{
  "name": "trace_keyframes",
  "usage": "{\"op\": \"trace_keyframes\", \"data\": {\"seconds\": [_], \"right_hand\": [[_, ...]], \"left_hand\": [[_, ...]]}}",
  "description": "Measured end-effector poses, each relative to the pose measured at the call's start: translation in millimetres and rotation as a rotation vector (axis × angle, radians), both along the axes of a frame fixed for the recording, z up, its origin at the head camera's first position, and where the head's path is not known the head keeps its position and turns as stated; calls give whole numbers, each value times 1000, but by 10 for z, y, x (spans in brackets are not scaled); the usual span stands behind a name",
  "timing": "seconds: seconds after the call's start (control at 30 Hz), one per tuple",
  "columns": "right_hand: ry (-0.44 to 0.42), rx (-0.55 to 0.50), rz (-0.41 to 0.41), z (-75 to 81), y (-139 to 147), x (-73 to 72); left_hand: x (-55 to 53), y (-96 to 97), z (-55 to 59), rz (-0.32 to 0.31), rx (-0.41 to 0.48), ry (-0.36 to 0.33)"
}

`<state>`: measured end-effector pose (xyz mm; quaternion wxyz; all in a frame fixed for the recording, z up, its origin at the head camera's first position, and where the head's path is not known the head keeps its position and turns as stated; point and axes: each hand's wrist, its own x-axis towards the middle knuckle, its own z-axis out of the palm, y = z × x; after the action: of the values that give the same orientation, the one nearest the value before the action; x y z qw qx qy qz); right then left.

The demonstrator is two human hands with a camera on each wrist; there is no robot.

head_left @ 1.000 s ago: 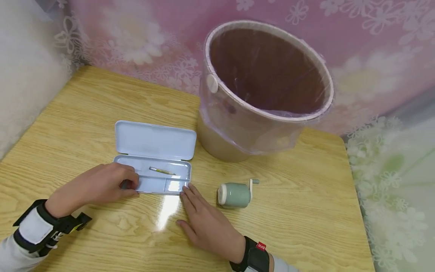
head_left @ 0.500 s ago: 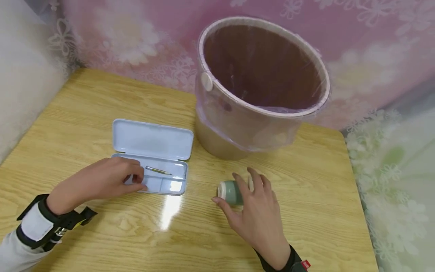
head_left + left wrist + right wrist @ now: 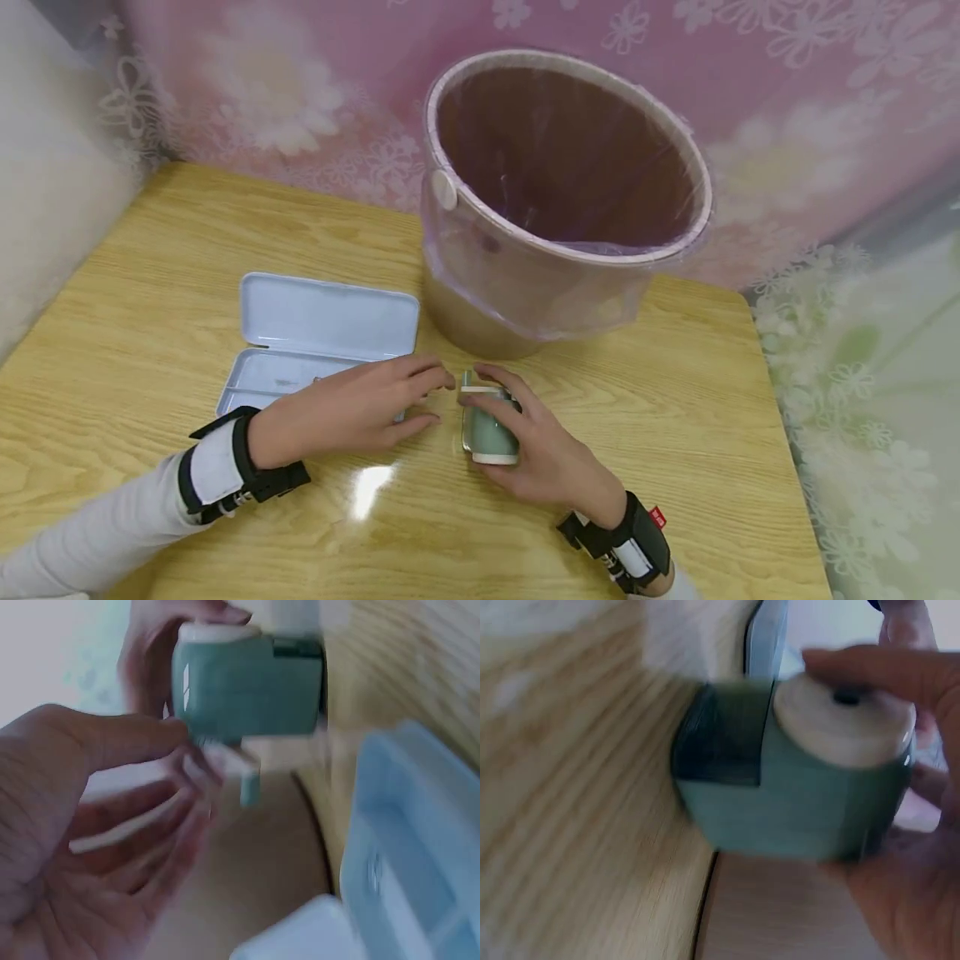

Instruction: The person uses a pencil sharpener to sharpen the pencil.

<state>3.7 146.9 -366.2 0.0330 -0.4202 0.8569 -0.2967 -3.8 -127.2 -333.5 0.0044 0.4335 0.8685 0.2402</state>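
My right hand (image 3: 551, 454) grips a green hand-crank pencil sharpener (image 3: 493, 429) with a cream face, turned so its crank points toward the bin. In the right wrist view, the sharpener (image 3: 802, 814) shows its cream front with a dark pencil hole, close to the tabletop. My left hand (image 3: 352, 408) reaches beside it, fingers loosely bent and nothing visible in them. The left wrist view has the left thumb at the edge of the sharpener (image 3: 247, 690); whether it touches is unclear. Beneath the left forearm and hand lies an open light-blue pencil case (image 3: 330, 317), its tray partly hidden.
A large beige bin (image 3: 487, 321) lined with a clear purplish bag stands behind the sharpener, right of the case. The wooden table (image 3: 675, 433) ends at a flowered pink curtain (image 3: 360, 100) at the back, with pale cloth at both sides.
My right hand left the case's corner, took hold of the sharpener and turned it, crank now away from me. My left hand moved right from the case toward it.
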Motion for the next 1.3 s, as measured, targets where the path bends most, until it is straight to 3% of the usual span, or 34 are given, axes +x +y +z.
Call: {"op": "trace_keyframes", "data": {"seconds": [0.2,0.33,0.5,0.6,0.7,0.83,0.9,1.0,1.13,1.3], "right_hand": [[-138,-71,137,-12,102,-176],[-221,-71,168,-10,193,-221],[-373,-129,119,-19,327,-215],[-431,-142,36,-59,359,-196],[-397,-73,-47,-123,336,-168],[-238,20,-133,-206,274,-130],[-172,30,-173,-235,252,-117],[-117,17,-210,-264,246,-103],[-141,-55,-227,-262,275,-91],[-194,-163,-215,-202,335,-108]], "left_hand": [[-37,233,-72,-46,9,-57],[-57,317,-121,-68,-22,-96],[-49,415,-172,-14,-84,-68],[-39,465,-181,24,-106,-55],[-43,508,-196,52,-92,-66],[-59,548,-245,64,-63,-91],[-71,562,-278,55,-50,-110],[-94,585,-328,35,-51,-87],[-114,598,-335,38,-49,-13],[-127,564,-224,35,-1,91]]}}
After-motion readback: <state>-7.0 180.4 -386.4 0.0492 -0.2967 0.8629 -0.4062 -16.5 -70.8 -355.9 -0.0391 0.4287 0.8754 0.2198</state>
